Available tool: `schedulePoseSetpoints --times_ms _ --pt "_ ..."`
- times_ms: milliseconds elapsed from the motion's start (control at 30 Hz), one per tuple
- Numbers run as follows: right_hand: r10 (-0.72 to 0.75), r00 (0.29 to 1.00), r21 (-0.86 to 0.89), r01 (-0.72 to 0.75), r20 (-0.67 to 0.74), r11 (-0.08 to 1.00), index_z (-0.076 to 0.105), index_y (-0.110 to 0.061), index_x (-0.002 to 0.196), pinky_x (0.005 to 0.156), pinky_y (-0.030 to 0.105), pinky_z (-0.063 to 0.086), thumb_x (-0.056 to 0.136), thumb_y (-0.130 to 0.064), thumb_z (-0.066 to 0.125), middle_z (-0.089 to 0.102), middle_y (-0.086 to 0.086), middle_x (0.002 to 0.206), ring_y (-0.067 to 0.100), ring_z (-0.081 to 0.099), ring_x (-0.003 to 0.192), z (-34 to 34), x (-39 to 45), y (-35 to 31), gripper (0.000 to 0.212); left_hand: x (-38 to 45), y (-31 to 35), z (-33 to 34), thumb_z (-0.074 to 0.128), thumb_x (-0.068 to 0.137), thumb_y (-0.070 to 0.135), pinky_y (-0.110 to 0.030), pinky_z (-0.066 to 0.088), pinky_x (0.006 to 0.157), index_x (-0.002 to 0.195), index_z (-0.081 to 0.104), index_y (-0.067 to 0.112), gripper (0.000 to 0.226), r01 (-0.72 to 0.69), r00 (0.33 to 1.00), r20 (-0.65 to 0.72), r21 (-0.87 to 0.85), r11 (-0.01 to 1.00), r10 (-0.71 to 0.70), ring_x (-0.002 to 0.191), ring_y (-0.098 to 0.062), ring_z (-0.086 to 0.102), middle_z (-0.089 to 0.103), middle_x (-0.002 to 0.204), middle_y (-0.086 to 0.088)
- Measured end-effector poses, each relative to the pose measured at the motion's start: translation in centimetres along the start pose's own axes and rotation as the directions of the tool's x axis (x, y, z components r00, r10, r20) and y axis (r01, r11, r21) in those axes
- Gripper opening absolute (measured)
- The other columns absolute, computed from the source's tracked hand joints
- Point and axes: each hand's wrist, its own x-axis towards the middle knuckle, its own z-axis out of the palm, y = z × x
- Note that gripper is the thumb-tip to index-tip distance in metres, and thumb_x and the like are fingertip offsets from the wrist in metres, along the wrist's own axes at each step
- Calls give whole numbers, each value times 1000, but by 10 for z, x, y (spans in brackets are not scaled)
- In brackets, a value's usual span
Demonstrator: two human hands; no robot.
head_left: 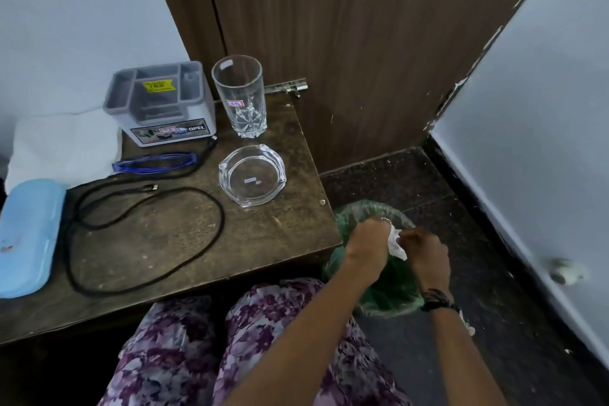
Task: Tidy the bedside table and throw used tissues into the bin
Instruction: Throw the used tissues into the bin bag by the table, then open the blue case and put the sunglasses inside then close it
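Note:
A white crumpled tissue (397, 244) sits between my two hands, right above the bin (385, 295), which is lined with a green plastic bag and stands on the dark floor just right of the bedside table (280, 241). My left hand (367, 241) has its fingers closed on the tissue's left side, near the bag's rim. On the tissue's right side, my right hand (425, 252), with a dark band at the wrist, pinches it. Most of the inside of the bin is hidden by my hands and arms.
On the table stand a tall glass (239, 99), a glass ashtray (252, 175), a grey organiser box (161, 102), blue glasses (155, 163), a looped black cable (145, 234), a light blue case (28, 234) and a white cloth (62, 145). A wooden door (362, 43) is behind.

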Motion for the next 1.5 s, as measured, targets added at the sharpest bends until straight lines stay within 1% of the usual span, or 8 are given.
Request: schedulePoseSetpoints --times_ms 233,467,733,900,1000,1200,1367,1500 --pt "-85 996 97 89 -41 991 69 -12 94 71 31 47 88 -8 54 71 10 93 25 64 82 -16 -13 -15 17 -5 4 7 44 94 5 -37 49 81 105 58 2 18 10 997 -80 -132 991 -21 99 -31 61 63 106 -19" --pt "-321 946 234 323 -47 917 67 -16 90 67 39 50 85 -3 50 68 0 80 17 61 71 -33 -61 -69 22 -60 -10 -36 46 93 13 -37 50 77 108 61 13 21 -39 938 -340 -297 954 -67 89 -26 65 68 98 -10" --pt "-593 800 274 551 95 788 63 -28 90 68 39 53 86 -25 58 70 -2 78 20 65 74 14 -118 -172 8 -133 -92 -119 55 88 14 -29 49 81 102 68 22 21 -38 772 -598 -378 925 -212 97 -20 67 74 98 -4" --pt "-701 686 265 651 196 711 65 -25 92 68 35 50 85 -19 59 71 -2 82 18 65 78 63 -151 -233 11 -170 -161 -154 53 86 11 -25 47 83 104 67 23 26 26 724 -641 -342 939 -253 102 -14 64 72 104 3" --pt "-742 618 191 721 259 666 64 -25 98 62 29 45 86 -19 57 71 -3 90 16 63 80 90 -166 -259 14 -183 -194 -165 54 85 9 -34 50 87 108 66 20 28 49 696 -676 -295 954 -244 105 -17 62 69 110 0" --pt "-770 550 131 780 322 612 63 -25 98 67 39 55 89 -21 56 71 -1 92 18 65 86 136 -179 -296 12 -196 -241 -177 53 87 13 -24 42 76 105 67 18 22 97 611 -746 -264 960 -267 101 -15 56 64 106 1" --pt "-783 521 142 794 341 591 64 -24 96 68 36 55 90 -23 54 72 -4 92 14 66 85 154 -186 -315 12 -204 -278 -180 65 83 17 -32 41 92 119 60 10 37 309 498 -795 -210 928 -346 119 -26 48 61 122 -8" --pt "-778 515 148 792 361 593 64 -23 95 73 38 55 90 -23 53 72 -4 90 13 67 86 163 -189 -318 12 -203 -293 -176 71 78 30 -45 38 99 133 46 11 64 469 463 -781 -185 864 -419 129 -33 39 42 143 -14"
